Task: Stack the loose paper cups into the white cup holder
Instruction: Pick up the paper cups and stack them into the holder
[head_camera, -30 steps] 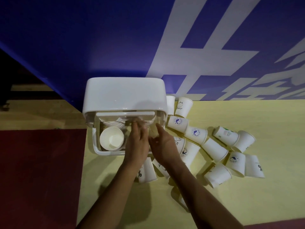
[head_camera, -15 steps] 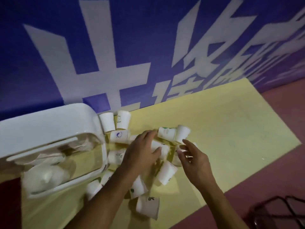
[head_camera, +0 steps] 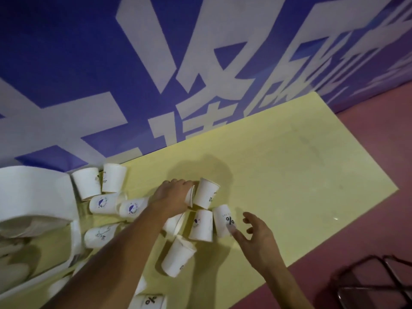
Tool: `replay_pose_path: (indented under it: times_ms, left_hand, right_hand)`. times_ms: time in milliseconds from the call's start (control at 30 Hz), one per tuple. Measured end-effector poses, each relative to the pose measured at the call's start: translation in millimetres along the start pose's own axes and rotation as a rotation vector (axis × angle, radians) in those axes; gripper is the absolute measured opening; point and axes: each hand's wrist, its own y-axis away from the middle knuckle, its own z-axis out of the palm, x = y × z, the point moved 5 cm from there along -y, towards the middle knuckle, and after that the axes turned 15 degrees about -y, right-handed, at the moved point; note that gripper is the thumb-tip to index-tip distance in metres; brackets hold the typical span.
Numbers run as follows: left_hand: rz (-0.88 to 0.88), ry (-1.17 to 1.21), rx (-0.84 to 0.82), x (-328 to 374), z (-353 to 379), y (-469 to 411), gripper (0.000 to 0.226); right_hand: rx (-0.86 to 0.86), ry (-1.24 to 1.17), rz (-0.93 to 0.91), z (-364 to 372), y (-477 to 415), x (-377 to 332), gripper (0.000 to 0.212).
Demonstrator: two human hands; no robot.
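Observation:
The white cup holder (head_camera: 38, 197) stands at the far left, with its clear front partly out of frame. Several loose white paper cups lie on the yellow table (head_camera: 289, 175) beside it, most on their sides. My left hand (head_camera: 174, 195) reaches across them and grips a tipped cup (head_camera: 190, 196), of which only the rim shows. A printed cup (head_camera: 206, 194) lies right against that rim. My right hand (head_camera: 256, 235) hovers with fingers spread and holds nothing. Its index fingertip is at a cup marked "%" (head_camera: 223, 219).
A blue wall with large white characters (head_camera: 200, 63) rises behind the table. The table's right and near edges drop to a red floor (head_camera: 367, 219). A dark metal frame (head_camera: 374, 284) stands at the bottom right. Another "%" cup (head_camera: 149, 301) lies near the bottom edge.
Both hands left the holder and moved right over the loose cups. My left hand closed over a tipped cup, and my right hand came down beside the "%" cup. The view swung right.

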Motion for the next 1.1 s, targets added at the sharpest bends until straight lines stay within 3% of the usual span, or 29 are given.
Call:
replay_pose_path:
  times_ms: [67,167,233,333,400,600,767,933,1100]
  left_hand:
    - [-0.028,0.063,0.023,-4,-6,1,0.058]
    - [-0.16,0.34,0.147,-10,-24,16,0.063]
    - [-0.252,0.598,0.241,-10,-34,31,0.069]
    - [-0.312,0.905,0.298,-8,-43,45,0.077]
    - [-0.323,0.964,0.347,-7,-46,50,0.073]
    - [-0.353,1.139,0.447,-3,-54,70,0.066]
    - [-0.373,1.206,0.495,-8,-55,92,0.065]
    - [-0.42,1.207,0.512,-35,-42,136,0.074]
    - [-0.469,1.213,0.591,-76,-18,209,0.068]
  right_hand:
    - [-0.051,0.025,0.054,7,-8,13,0.077]
    - [-0.122,0.041,0.165,22,-16,29,0.089]
    - [-0.103,0.002,0.255,30,-22,36,0.076]
    - [-0.059,-0.027,0.245,37,-31,36,0.056]
    - [-0.03,-0.093,0.183,35,-35,31,0.055]
    - [0.054,-0.162,-0.16,2,-42,-13,0.085]
    - [0.068,-0.163,-0.422,-12,-35,-73,0.083]
    - [0.025,-0.169,-0.525,9,-7,-127,0.079]
    - [-0.036,-0.159,-0.631,57,31,-169,0.072]
